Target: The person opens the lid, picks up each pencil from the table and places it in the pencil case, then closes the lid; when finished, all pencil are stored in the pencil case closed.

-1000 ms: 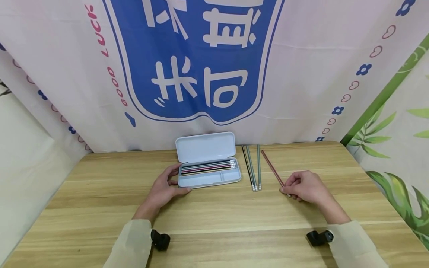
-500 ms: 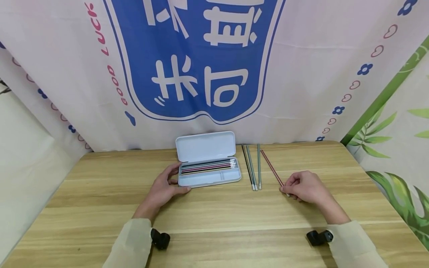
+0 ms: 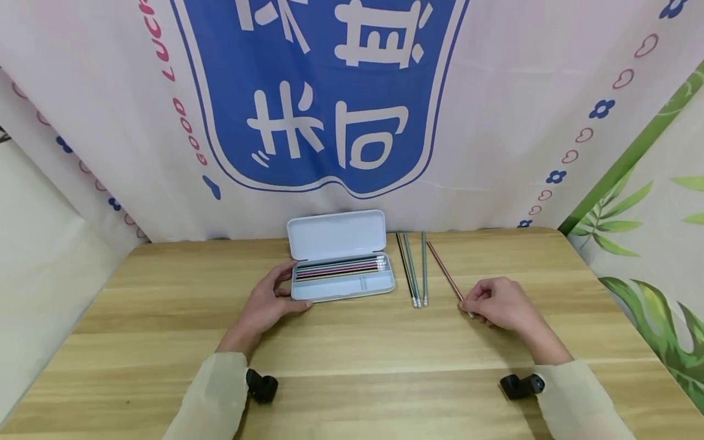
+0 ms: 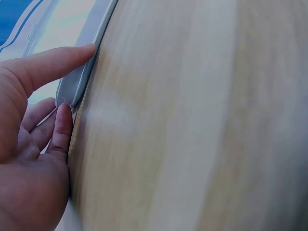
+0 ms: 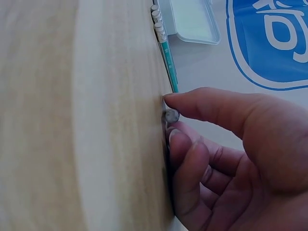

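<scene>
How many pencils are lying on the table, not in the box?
4. Three lie side by side right of the pencil case: a black pencil and two green pencils. The red pencil lies further right, its near end pinched by the right hand.

Two forearms in pale sleeves reaching forward, well apart. Left hand (image 3: 267,304) low, thumb and fingers spread in a loose clasp. Right hand (image 3: 497,304) curled, thumb meeting fingertips (image 5: 179,139) in a pinch.

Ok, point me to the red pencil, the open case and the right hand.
red pencil (image 3: 443,273): head view, middle of the shaft lying on the table.
case (image 3: 335,235): head view, inside of the raised lid.
right hand (image 3: 502,304): head view, back of the hand, fingers pinching the pencil's near end.
</scene>
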A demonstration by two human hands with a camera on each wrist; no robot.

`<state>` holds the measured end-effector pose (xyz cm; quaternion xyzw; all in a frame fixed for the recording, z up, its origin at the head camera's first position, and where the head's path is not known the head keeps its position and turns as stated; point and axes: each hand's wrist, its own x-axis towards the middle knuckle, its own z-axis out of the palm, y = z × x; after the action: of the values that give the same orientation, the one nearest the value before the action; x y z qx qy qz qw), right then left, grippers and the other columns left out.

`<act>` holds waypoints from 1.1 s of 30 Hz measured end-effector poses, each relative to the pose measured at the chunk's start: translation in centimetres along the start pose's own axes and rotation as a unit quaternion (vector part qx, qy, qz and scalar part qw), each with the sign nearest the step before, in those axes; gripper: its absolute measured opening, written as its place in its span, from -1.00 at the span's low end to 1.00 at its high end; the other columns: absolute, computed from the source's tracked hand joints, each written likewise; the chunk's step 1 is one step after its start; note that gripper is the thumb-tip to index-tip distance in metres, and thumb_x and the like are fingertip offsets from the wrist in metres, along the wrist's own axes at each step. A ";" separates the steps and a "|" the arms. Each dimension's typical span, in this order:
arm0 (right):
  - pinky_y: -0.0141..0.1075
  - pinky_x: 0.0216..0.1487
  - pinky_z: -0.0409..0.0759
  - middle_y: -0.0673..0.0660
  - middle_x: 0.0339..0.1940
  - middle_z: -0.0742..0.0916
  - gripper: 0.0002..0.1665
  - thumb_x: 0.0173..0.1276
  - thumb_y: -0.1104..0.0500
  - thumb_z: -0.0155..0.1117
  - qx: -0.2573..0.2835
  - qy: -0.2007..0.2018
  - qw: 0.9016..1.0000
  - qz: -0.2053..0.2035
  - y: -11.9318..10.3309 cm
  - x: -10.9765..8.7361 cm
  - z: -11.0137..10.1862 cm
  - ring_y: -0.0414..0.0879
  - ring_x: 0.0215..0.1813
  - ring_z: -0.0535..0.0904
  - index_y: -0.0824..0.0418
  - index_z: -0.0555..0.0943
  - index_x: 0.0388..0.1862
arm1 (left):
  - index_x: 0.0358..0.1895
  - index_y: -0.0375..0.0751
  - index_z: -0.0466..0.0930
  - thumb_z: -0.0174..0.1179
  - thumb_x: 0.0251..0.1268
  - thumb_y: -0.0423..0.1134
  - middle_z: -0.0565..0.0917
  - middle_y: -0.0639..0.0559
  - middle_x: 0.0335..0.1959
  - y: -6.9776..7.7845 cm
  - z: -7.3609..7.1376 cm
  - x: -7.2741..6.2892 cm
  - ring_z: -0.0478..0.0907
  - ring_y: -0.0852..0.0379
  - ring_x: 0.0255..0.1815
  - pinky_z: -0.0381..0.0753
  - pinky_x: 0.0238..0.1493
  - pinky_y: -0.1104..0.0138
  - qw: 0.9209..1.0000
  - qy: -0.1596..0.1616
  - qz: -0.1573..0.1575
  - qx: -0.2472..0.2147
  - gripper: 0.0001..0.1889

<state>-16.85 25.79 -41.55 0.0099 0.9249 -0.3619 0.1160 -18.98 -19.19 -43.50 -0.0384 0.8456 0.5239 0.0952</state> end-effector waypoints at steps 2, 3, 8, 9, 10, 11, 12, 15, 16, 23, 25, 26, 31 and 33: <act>-0.28 -0.45 0.61 0.05 -0.51 0.74 -0.76 0.40 0.06 0.51 -0.001 0.000 1.000 0.000 0.0 0.0 -0.1 -0.10 -0.48 0.64 0.22 0.72 -0.30 | 0.67 0.04 0.27 0.62 0.15 -0.22 0.44 -0.14 0.58 0.0 0.0 0.0 0.54 -0.13 0.24 0.54 0.12 0.27 1.000 0.000 0.002 -0.002 0.01; -0.28 -0.45 0.61 0.05 -0.51 0.74 -0.76 0.40 0.06 0.51 -0.001 -0.001 1.000 0.001 0.0 0.0 -0.1 -0.10 -0.47 0.64 0.22 0.72 -0.29 | 0.67 0.05 0.27 0.63 0.15 -0.22 0.44 -0.14 0.58 0.0 0.0 0.0 0.54 -0.13 0.24 0.54 0.12 0.27 1.000 -0.001 0.003 -0.003 0.01; -0.27 -0.45 0.61 0.05 -0.49 0.74 -0.75 0.41 0.05 0.50 -0.001 -0.005 1.000 0.006 0.1 0.0 -0.1 -0.10 -0.46 0.64 0.23 0.72 -0.27 | 0.67 0.06 0.28 0.63 0.15 -0.23 0.44 -0.13 0.58 0.0 0.1 0.1 0.53 -0.12 0.23 0.54 0.12 0.26 1.000 -0.004 0.001 -0.008 0.01; -0.27 -0.45 0.61 0.05 -0.49 0.74 -0.75 0.41 0.05 0.50 -0.001 -0.006 1.000 0.006 0.1 -0.1 -0.1 -0.10 -0.46 0.64 0.23 0.72 -0.26 | 0.67 0.06 0.28 0.63 0.15 -0.23 0.44 -0.13 0.58 0.0 0.1 0.0 0.53 -0.12 0.23 0.54 0.12 0.26 1.000 -0.004 0.000 -0.008 0.01; -0.27 -0.45 0.61 0.05 -0.49 0.74 -0.75 0.41 0.05 0.50 -0.002 -0.007 1.000 0.007 0.1 -0.1 -0.1 -0.10 -0.46 0.64 0.22 0.72 -0.26 | 0.67 0.06 0.28 0.63 0.15 -0.23 0.44 -0.13 0.58 0.0 0.1 0.0 0.53 -0.12 0.24 0.54 0.12 0.27 1.000 -0.004 -0.001 -0.007 0.00; -0.27 -0.44 0.61 0.05 -0.49 0.74 -0.75 0.41 0.05 0.50 -0.001 -0.008 1.000 0.007 0.1 -0.1 -0.1 -0.10 -0.46 0.64 0.23 0.72 -0.26 | 0.67 0.06 0.27 0.63 0.16 -0.24 0.44 -0.14 0.58 -0.1 0.1 0.0 0.53 -0.12 0.24 0.54 0.12 0.27 1.000 -0.004 -0.002 -0.006 0.00; -0.27 -0.44 0.62 0.06 -0.48 0.74 -0.75 0.42 0.06 0.50 0.002 -0.009 1.000 0.007 0.1 -0.1 -0.1 -0.10 -0.45 0.64 0.24 0.72 -0.25 | 0.67 0.06 0.27 0.63 0.16 -0.23 0.44 -0.14 0.58 -0.1 0.1 0.0 0.53 -0.12 0.25 0.54 0.12 0.27 1.000 -0.003 -0.003 -0.006 0.01; -0.27 -0.43 0.64 0.07 -0.46 0.75 -0.75 0.46 0.07 0.48 0.016 -0.014 1.000 0.004 0.2 0.0 -0.2 -0.09 -0.43 0.65 0.26 0.72 -0.23 | 0.68 0.07 0.27 0.62 0.16 -0.23 0.43 -0.13 0.59 -0.1 0.1 0.0 0.53 -0.13 0.26 0.54 0.13 0.26 1.000 -0.001 -0.002 -0.004 0.01; -0.27 -0.42 0.65 0.08 -0.45 0.75 -0.75 0.47 0.08 0.47 0.023 -0.017 1.000 0.004 0.2 0.1 -0.3 -0.09 -0.42 0.65 0.28 0.72 -0.21 | 0.68 0.07 0.27 0.62 0.16 -0.22 0.43 -0.13 0.59 -0.1 0.1 0.1 0.53 -0.13 0.26 0.54 0.13 0.26 1.000 -0.001 -0.001 -0.005 0.01; -0.27 -0.33 0.73 0.11 -0.40 0.77 -0.75 0.50 0.17 0.40 0.086 -0.035 0.996 0.009 0.2 0.6 -0.6 -0.09 -0.34 0.69 0.38 0.72 -0.11 | 0.68 0.05 0.27 0.63 0.15 -0.23 0.44 -0.14 0.59 0.0 -0.2 0.5 0.54 -0.13 0.25 0.54 0.13 0.26 1.000 0.002 0.009 0.002 0.02; -0.27 -0.31 0.74 0.10 -0.39 0.77 -0.72 0.50 0.16 0.39 0.108 -0.038 0.993 0.012 0.1 0.8 -0.8 -0.09 -0.33 0.70 0.41 0.71 -0.07 | 0.68 0.05 0.26 0.63 0.16 -0.23 0.44 -0.14 0.59 0.1 -0.3 0.6 0.54 -0.13 0.26 0.54 0.14 0.26 1.000 0.004 0.010 0.005 0.02; -0.27 -0.31 0.74 0.09 -0.39 0.78 -0.71 0.51 0.16 0.39 0.117 -0.040 0.992 0.014 0.1 0.8 -0.8 -0.10 -0.33 0.71 0.41 0.70 -0.05 | 0.68 0.06 0.26 0.63 0.16 -0.23 0.43 -0.14 0.59 0.2 -0.4 0.6 0.53 -0.13 0.26 0.54 0.14 0.26 1.000 0.005 0.010 0.005 0.02; -0.28 -0.28 0.74 0.05 -0.34 0.81 -0.65 0.55 0.14 0.34 0.157 -0.049 0.986 0.026 0.4 0.7 -0.9 -0.14 -0.32 0.74 0.45 0.68 0.05 | 0.68 0.08 0.27 0.63 0.15 -0.24 0.43 -0.13 0.59 0.1 -0.2 0.4 0.51 -0.13 0.26 0.53 0.12 0.25 1.000 -0.004 0.000 -0.006 0.02; -0.28 -0.28 0.74 0.05 -0.33 0.82 -0.62 0.57 0.14 0.32 0.169 -0.046 0.984 0.027 0.5 0.6 -0.9 -0.15 -0.31 0.74 0.47 0.67 0.08 | 0.68 0.09 0.27 0.63 0.16 -0.23 0.43 -0.13 0.59 0.1 0.0 0.3 0.51 -0.13 0.26 0.53 0.12 0.26 1.000 -0.005 -0.001 -0.006 0.01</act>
<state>-17.60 26.72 -41.38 0.0381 0.8435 -0.5098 0.1651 -19.31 -19.19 -43.47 -0.0368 0.8417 0.5294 0.0997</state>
